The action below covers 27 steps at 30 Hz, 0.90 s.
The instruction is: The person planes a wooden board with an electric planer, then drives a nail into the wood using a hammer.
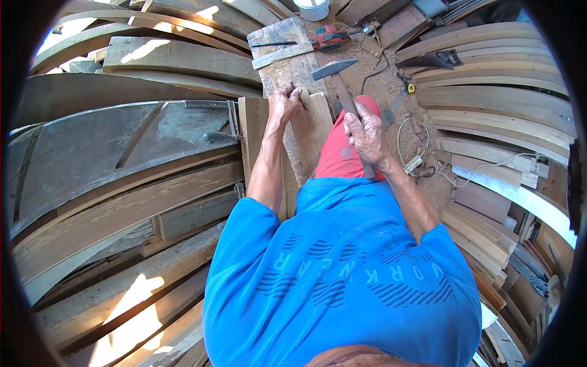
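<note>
My right hand (367, 131) is wrapped round the wooden handle of a hammer (334, 70), its grey metal head raised above the boards, to the right of my left hand. Closed at the far end of a pale wooden board (312, 125), my left hand (285, 105) pinches something small and dark that I cannot make out. Beside that board, to the left, runs another wooden plank (254, 122). My knee in red trousers (342, 150) is to the right of the board.
Ahead lies a worn board (284, 30) carrying a flat wooden strip (281, 55). Near it are a red power tool (329, 38) and a white bucket (312, 8). A handsaw (431, 59), yellow tape measure (411, 88) and cable (400, 137) are at right. Stacked timber (183, 58) lines both sides.
</note>
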Each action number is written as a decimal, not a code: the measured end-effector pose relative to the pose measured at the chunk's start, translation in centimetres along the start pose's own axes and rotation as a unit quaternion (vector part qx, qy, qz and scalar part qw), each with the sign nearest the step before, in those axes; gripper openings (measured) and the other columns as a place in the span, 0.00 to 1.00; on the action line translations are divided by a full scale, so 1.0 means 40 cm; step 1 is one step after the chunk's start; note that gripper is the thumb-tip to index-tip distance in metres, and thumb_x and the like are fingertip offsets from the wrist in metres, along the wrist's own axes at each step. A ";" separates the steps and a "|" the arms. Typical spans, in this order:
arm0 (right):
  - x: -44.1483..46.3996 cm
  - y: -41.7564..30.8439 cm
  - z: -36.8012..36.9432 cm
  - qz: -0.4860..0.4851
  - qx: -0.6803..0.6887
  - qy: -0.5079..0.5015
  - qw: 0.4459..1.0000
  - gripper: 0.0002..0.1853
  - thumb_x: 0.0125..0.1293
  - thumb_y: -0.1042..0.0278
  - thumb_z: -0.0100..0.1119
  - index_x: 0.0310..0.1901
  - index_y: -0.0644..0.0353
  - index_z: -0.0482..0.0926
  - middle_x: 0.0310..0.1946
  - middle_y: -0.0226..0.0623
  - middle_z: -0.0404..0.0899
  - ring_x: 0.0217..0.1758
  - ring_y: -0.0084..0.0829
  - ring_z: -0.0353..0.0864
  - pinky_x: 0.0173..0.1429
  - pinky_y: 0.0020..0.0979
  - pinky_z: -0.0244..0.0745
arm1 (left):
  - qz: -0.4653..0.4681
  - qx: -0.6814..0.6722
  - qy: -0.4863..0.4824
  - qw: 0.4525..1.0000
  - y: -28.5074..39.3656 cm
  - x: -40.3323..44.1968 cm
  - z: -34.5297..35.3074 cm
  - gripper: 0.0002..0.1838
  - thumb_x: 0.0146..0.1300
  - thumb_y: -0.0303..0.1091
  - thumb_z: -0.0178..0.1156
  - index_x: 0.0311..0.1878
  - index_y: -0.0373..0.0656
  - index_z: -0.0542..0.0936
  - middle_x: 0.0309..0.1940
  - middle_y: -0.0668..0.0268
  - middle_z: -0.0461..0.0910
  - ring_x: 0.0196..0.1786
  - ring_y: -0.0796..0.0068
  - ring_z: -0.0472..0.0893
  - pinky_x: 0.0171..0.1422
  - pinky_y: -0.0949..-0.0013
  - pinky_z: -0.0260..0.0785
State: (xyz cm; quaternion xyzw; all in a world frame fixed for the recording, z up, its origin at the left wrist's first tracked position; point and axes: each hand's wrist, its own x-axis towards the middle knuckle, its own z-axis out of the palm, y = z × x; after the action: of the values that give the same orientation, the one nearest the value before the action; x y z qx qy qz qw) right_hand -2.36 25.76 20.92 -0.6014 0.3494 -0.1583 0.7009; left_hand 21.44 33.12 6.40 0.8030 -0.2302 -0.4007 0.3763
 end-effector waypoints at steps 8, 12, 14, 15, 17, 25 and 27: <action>-0.081 0.066 -0.016 0.007 0.004 0.031 0.999 0.22 0.83 0.54 0.53 0.66 0.63 0.76 0.28 0.23 0.74 0.25 0.12 0.71 0.28 0.20 0.71 | -0.024 0.004 -0.046 0.999 0.032 -0.010 -0.028 0.17 0.76 0.39 0.63 0.48 0.31 0.85 0.33 0.57 0.89 0.33 0.71 0.90 0.41 0.66 0.86; -0.080 0.074 -0.024 0.011 0.027 0.042 0.999 0.23 0.83 0.56 0.53 0.69 0.63 0.74 0.29 0.23 0.74 0.26 0.12 0.71 0.29 0.19 0.71 | 0.027 -0.040 -0.114 0.992 -0.014 -0.005 -0.070 0.15 0.78 0.40 0.60 0.47 0.33 0.83 0.33 0.62 0.87 0.36 0.73 0.87 0.47 0.64 0.83; -0.072 0.071 -0.026 0.013 0.032 0.041 0.999 0.23 0.83 0.56 0.53 0.70 0.63 0.73 0.29 0.23 0.74 0.27 0.11 0.71 0.29 0.19 0.71 | 0.021 -0.139 -0.101 0.985 -0.024 -0.024 -0.081 0.14 0.78 0.38 0.59 0.50 0.34 0.81 0.36 0.62 0.87 0.39 0.74 0.87 0.47 0.65 0.82; -0.070 0.066 -0.027 0.016 0.028 0.040 0.999 0.24 0.83 0.56 0.53 0.71 0.63 0.73 0.29 0.23 0.74 0.27 0.11 0.70 0.29 0.19 0.71 | -0.011 -0.076 -0.083 0.994 -0.003 -0.035 -0.092 0.18 0.75 0.42 0.63 0.52 0.34 0.79 0.40 0.58 0.86 0.43 0.69 0.87 0.50 0.64 0.82; -0.071 0.067 -0.025 0.020 0.025 0.038 0.999 0.24 0.83 0.56 0.53 0.70 0.63 0.73 0.29 0.23 0.74 0.27 0.11 0.70 0.29 0.19 0.71 | 0.015 0.091 -0.038 0.995 0.042 -0.064 -0.088 0.23 0.70 0.48 0.68 0.53 0.35 0.79 0.42 0.53 0.86 0.45 0.61 0.87 0.53 0.59 0.81; -0.072 0.064 -0.014 0.012 0.006 0.017 1.000 0.24 0.83 0.52 0.54 0.66 0.64 0.75 0.28 0.23 0.74 0.26 0.12 0.71 0.28 0.21 0.71 | 0.048 0.329 -0.044 0.942 0.036 -0.057 -0.023 0.32 0.61 0.58 0.74 0.52 0.37 0.83 0.47 0.44 0.87 0.56 0.43 0.86 0.61 0.49 0.78; -0.071 0.062 -0.014 0.001 0.002 0.013 1.000 0.24 0.83 0.52 0.54 0.66 0.64 0.75 0.28 0.24 0.74 0.26 0.13 0.71 0.28 0.21 0.71 | 0.028 0.291 0.025 0.956 0.018 -0.035 -0.033 0.28 0.66 0.55 0.69 0.52 0.36 0.84 0.49 0.43 0.87 0.56 0.44 0.86 0.62 0.49 0.78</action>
State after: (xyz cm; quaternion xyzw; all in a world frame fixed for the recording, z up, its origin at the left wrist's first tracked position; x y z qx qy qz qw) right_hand -5.24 27.73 19.38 -0.5977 0.3592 -0.1660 0.6973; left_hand 21.67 34.19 8.17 0.8807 -0.3495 -0.2860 0.1432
